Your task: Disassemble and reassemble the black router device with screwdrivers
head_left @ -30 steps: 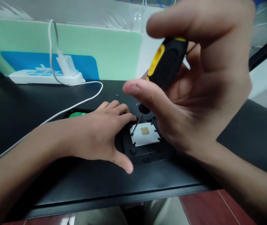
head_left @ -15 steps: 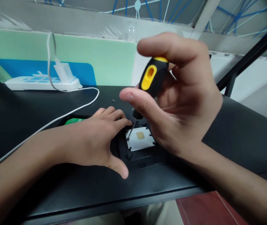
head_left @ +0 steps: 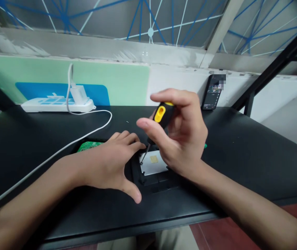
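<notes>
A screwdriver [head_left: 165, 117] with a black and yellow handle is held in my right hand [head_left: 184, 132], thumb and fingers around the grip. Its shaft slants down to the left, the tip at a screw [head_left: 141, 163] on the left edge of a silver metal plate [head_left: 152, 169]. The plate bears a small tan square [head_left: 154, 159] and lies on a black casing [head_left: 148, 181]. Fingers outstretched and thumb spread, my left hand [head_left: 112, 163] rests at the casing's left side. Beyond its wrist, a green circuit board [head_left: 89, 145] shows in part.
A white cable [head_left: 85, 134] runs across the black table [head_left: 244, 152] from a charger [head_left: 79, 94] on a white power strip [head_left: 46, 104]. A phone [head_left: 211, 92] leans on the back wall. One small screw [head_left: 127, 122] lies behind my left hand.
My right hand and the screwdriver handle have moved lower and farther from the camera, while the tip stays at the plate's left edge. The view has tilted up, bringing the phone into sight.
</notes>
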The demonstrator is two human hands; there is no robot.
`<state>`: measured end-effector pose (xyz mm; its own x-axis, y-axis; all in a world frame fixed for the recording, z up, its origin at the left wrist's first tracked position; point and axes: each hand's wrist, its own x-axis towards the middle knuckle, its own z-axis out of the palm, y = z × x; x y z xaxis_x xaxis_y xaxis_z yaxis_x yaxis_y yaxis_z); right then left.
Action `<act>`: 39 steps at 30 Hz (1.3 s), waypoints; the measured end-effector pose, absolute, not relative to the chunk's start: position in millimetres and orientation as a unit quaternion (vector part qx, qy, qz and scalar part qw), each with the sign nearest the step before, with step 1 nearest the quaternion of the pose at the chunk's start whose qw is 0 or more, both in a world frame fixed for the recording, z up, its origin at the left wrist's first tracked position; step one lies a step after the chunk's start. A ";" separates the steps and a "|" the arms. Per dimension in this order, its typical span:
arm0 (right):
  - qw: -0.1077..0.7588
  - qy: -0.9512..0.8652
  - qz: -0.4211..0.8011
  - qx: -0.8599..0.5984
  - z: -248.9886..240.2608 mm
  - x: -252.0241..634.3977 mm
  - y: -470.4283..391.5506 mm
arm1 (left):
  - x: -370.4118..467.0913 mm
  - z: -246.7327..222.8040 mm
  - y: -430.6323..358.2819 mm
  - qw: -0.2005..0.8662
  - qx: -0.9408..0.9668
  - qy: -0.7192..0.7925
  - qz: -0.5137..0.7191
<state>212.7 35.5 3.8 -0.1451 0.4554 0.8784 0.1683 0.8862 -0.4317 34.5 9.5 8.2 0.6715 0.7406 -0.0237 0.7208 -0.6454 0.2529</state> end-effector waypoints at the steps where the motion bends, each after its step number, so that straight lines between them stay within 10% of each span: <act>1: 0.623 -0.749 0.106 -0.197 3.2 213.8 35.5 | 34.5 7.6 9.8 0.127 0.904 0.406 0.038; 39: 0.569 -0.784 0.226 -0.106 4.1 225.0 29.0 | 28.2 -1.2 14.4 0.241 0.893 0.369 0.086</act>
<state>225.0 29.0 4.1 -0.3305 0.4225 0.8439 -0.0917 0.8756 -0.4743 28.2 14.4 -1.2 0.7126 0.7011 -0.0236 0.6180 -0.6116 0.4940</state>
